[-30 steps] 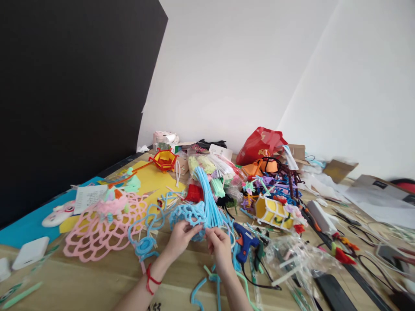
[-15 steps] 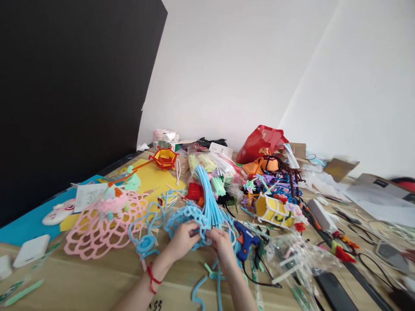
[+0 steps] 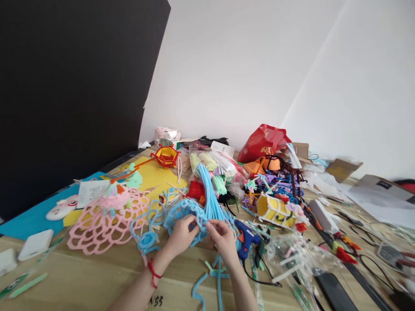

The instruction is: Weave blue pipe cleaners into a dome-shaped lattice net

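Note:
A looped mesh of light blue pipe cleaners (image 3: 177,214) lies in front of me on the wooden table. My left hand (image 3: 182,235) wears a red cord at the wrist and pinches the near right edge of this mesh. Close beside it, my right hand (image 3: 223,238) has thumb and forefinger closed on the same edge. Just beyond both hands a bundle of straight light blue pipe cleaners (image 3: 209,194) slopes away over the pile. A blue coil (image 3: 146,242) sits left of the mesh, and loose blue pieces (image 3: 218,274) lie below my right hand.
A blue glue gun (image 3: 247,238) with its cord lies right of my right hand. A pink mesh (image 3: 105,233) spreads at the left. Crumpled clear bags (image 3: 298,255) and a black phone (image 3: 335,290) are at the right. A red bag (image 3: 264,142) stands at the back.
My right hand has shifted up slightly and its fingers have turned onto the mesh edge. The mesh has tilted, showing more of its open loops. The camera view has moved slightly.

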Motion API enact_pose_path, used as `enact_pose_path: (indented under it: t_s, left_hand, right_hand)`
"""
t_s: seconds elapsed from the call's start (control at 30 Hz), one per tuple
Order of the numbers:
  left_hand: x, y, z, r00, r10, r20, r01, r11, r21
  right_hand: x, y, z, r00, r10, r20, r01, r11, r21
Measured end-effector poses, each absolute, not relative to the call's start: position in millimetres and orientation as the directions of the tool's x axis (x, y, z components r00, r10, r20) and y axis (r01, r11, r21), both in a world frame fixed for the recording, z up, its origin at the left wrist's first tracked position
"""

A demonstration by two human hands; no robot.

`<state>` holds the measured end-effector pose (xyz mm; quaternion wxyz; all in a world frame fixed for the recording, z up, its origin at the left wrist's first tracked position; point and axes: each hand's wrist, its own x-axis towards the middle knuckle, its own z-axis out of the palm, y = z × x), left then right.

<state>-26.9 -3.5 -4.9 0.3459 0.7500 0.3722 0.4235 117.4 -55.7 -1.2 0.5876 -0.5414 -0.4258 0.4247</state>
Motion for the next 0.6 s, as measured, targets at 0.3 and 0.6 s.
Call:
enact_pose_path:
  t_s: [0.3, 0.6]
  left_hand:
    - [-25.7, -7.1, -1.6, 0.359, 0.848, 0.389, 0.317, -0.503, 0.804]
    - [-28.5, -13.0, 3.2, 0.432, 0.820, 0.376, 0.298, -0.523, 0.798]
  right_hand:
    - [115.1, -57.6, -17.8, 0.205, 0.896, 0.393, 0.441, 0.274, -0.855]
    - [116.6, -53.4, -24.6, 0.317, 0.876, 0.365, 0.417, 0.217, -0.883]
